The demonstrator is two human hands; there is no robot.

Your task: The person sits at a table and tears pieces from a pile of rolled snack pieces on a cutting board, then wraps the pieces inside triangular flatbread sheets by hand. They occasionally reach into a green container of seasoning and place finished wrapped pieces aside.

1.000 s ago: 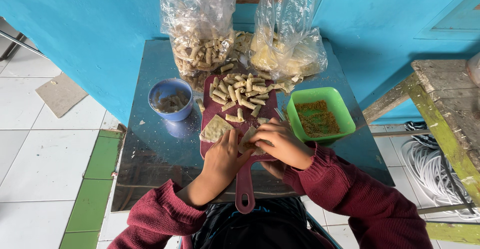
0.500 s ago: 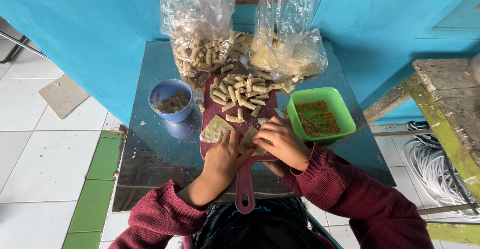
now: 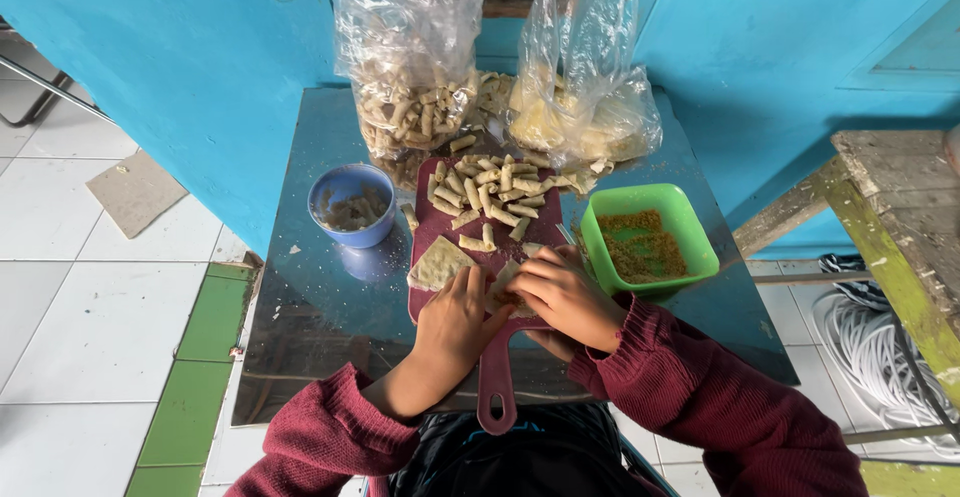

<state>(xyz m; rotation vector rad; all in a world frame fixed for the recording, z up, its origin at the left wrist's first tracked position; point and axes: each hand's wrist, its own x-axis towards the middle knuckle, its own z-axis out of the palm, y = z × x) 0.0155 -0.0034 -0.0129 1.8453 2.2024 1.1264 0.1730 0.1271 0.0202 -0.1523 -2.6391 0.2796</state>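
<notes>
Both hands, left hand and right hand, close their grip on a wrapper; it lies between them on the maroon cutting board.

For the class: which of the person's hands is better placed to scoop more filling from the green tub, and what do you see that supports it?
Probably the right hand: it lies beside the green tub, while the left hand rests farther away, near the flat wrapper on the chopping board.

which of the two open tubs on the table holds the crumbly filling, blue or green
The green square tub, right of the red cutting board, holds the orange-brown crumbly filling. The round blue bowl on the left holds something paler and wetter-looking.
</notes>
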